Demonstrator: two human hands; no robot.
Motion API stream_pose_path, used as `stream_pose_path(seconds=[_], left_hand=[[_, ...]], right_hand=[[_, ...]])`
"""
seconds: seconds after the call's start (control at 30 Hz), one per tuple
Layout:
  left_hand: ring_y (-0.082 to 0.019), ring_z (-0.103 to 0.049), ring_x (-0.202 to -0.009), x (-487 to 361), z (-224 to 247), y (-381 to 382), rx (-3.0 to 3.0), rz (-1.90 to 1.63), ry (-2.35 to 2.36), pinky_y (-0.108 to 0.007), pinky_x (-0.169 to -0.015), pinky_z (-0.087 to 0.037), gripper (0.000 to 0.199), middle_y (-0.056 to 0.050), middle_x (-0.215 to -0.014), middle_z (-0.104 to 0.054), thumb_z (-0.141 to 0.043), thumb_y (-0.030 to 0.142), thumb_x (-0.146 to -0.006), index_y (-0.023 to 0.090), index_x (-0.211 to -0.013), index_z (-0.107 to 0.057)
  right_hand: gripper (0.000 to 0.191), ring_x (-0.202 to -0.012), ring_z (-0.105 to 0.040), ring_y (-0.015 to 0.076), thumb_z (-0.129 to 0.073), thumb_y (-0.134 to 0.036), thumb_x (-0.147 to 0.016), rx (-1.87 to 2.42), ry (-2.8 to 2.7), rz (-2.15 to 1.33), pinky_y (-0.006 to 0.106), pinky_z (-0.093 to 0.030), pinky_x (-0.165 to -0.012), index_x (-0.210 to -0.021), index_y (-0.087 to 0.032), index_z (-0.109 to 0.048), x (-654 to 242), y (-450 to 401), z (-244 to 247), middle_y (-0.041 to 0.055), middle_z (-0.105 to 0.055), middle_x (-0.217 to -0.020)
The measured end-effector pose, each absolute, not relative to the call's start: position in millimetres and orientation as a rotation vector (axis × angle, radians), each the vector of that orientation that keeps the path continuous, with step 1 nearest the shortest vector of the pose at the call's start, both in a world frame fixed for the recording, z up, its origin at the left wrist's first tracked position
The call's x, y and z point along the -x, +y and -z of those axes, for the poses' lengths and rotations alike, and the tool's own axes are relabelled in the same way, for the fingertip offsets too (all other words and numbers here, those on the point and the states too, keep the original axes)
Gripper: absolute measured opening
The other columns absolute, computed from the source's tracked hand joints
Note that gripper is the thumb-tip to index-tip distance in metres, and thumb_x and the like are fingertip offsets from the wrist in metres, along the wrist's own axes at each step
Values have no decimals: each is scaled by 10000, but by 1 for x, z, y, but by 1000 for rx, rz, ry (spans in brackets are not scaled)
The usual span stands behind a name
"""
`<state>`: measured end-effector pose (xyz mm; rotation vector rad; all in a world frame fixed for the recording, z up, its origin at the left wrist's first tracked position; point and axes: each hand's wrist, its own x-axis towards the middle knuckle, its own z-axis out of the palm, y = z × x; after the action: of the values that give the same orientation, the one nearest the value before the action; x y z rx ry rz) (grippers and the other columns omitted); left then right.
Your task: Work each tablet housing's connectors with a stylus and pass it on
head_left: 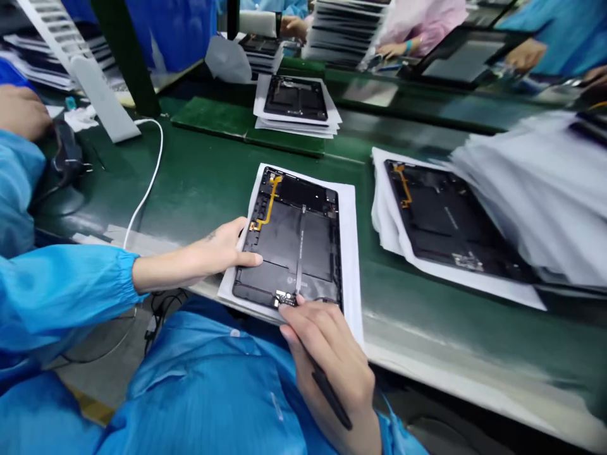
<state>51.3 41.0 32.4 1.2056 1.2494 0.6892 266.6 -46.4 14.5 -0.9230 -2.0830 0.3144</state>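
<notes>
An opened black tablet [284, 240] lies on white paper sheets [349, 253] at the front edge of the green bench. An orange flex cable [271, 203] runs along its upper left side, and a small circuit board [285, 298] sits at its lower edge. My left hand [222, 249] grips the tablet's left side, thumb on top and fingers hidden beneath. My right hand [332, 360] holds a black pen-like tool [332, 398]; its fingertips are at the small board, and the tool's tip is hidden by the fingers.
Another opened tablet [450, 215] rests on paper at the right beside a fanned sheet stack [535, 196]. A further tablet [298, 98] lies behind. A white cable [156, 164] crosses the left. Other people's hands show at left and back.
</notes>
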Motion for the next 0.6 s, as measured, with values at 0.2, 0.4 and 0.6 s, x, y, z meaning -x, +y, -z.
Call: stream_pose_path(seconds=[0.2,0.4,0.6], left_hand=[[-267,-629,-1029,-51,-26,44,-1314,-690,1295,-413,-914,-513,417,-44,-1065,-678,-720,250,-710,183,-1090,-564],[-265,-637,-1049,-52,-24,38,-1341,-692,1293,-401,-933,-513,420,-48,-1075,-681,-709,242,-724,179,-1112,-560],[-246,-634,-959,-37,-40,98,-1697,-731,1351,-358,-872,-489,164,-37,-974,-686,-530,306,-910,176,-959,-620]], right_hand=[[308,-962,-600,231,-601,7,-903,916,-2246,-216,383,-540,-896,-1188,-107,-622,-266,-49,-15,90,-675,-908],[280,-919,-632,201,-574,4,-916,895,-2198,-273,353,-536,-911,-1152,-129,-647,-266,-50,-15,73,-681,-912],[218,-925,-679,182,-555,-82,-955,1020,-1702,-384,294,-532,-831,-1055,-218,-692,-284,-45,-1,52,-712,-977]])
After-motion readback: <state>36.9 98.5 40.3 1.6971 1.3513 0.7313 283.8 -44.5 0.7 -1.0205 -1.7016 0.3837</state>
